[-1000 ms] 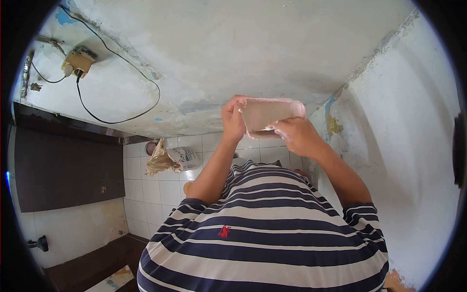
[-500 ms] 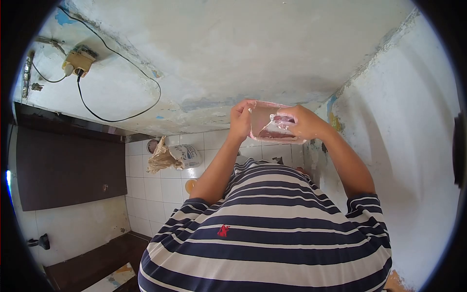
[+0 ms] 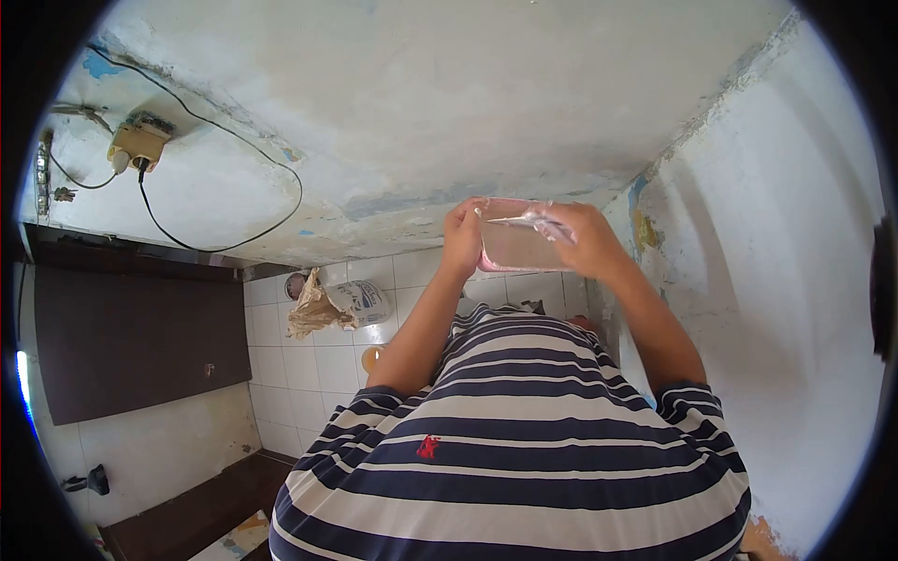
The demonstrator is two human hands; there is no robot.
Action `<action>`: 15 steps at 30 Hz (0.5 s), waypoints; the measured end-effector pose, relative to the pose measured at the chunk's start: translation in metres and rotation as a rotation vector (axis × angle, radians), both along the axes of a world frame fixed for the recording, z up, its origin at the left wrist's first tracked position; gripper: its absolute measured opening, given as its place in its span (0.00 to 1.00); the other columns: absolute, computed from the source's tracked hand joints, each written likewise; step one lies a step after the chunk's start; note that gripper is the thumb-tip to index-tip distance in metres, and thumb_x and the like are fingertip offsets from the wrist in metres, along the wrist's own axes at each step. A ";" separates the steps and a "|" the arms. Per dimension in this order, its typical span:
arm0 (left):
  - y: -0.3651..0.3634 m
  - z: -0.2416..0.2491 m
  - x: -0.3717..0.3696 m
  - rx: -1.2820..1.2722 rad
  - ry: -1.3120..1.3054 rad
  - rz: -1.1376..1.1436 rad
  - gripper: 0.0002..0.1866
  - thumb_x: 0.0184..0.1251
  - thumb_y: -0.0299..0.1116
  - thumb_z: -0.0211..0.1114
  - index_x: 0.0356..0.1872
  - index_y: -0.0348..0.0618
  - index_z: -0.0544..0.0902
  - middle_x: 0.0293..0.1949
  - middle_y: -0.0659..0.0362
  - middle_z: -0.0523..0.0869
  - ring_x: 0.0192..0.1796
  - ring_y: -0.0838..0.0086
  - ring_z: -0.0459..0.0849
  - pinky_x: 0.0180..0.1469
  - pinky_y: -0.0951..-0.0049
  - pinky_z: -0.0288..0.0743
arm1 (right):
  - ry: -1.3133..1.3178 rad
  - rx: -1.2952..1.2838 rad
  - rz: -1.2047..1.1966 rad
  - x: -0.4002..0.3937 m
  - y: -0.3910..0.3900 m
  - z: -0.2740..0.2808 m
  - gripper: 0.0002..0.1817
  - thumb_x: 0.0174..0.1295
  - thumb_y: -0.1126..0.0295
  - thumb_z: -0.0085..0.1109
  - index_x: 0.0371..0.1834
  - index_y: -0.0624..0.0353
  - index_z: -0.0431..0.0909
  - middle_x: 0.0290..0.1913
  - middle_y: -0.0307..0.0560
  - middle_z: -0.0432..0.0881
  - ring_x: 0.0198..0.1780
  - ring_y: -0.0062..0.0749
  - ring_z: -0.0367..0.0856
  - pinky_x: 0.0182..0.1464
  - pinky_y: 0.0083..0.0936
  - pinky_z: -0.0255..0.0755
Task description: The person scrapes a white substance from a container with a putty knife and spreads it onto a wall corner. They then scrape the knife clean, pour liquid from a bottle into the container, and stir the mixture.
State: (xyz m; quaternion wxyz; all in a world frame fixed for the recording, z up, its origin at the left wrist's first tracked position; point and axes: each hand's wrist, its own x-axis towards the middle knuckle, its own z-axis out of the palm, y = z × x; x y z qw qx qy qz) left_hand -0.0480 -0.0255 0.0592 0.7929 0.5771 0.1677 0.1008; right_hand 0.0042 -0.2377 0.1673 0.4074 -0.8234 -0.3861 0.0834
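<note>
My left hand grips the left end of a shallow pink tray, with the thumb near its rim. White paste is smeared on the tray's rim and inside. My right hand is closed around the handle of a putty knife, whose thin blade points left across the top of the tray. White paste clings to the knife near the fingers. Both hands are held in front of my chest, close to the wall.
A white printed bag with torn brown paper is on the tiled floor. A yellowish round container sits by my left arm. A socket with a looping black cord hangs at left, above a dark panel.
The putty knife has turned from inside the tray to lie nearly level across its far part. My right hand has shifted slightly. The view has moved a little.
</note>
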 end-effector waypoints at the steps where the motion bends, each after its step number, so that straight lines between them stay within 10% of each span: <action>1: 0.000 0.001 0.003 -0.057 0.004 0.042 0.15 0.76 0.34 0.55 0.43 0.34 0.86 0.38 0.60 0.86 0.40 0.78 0.80 0.45 0.75 0.74 | -0.003 0.001 -0.001 -0.005 0.000 -0.001 0.17 0.60 0.77 0.63 0.54 0.60 0.82 0.40 0.52 0.88 0.44 0.47 0.86 0.45 0.37 0.77; 15: 0.018 0.020 0.019 -0.224 -0.037 0.459 0.16 0.79 0.34 0.51 0.39 0.32 0.83 0.40 0.55 0.87 0.42 0.73 0.84 0.46 0.70 0.78 | -0.420 -0.083 0.099 -0.045 -0.010 -0.001 0.22 0.58 0.80 0.57 0.55 0.50 0.86 0.54 0.39 0.88 0.59 0.35 0.84 0.69 0.47 0.65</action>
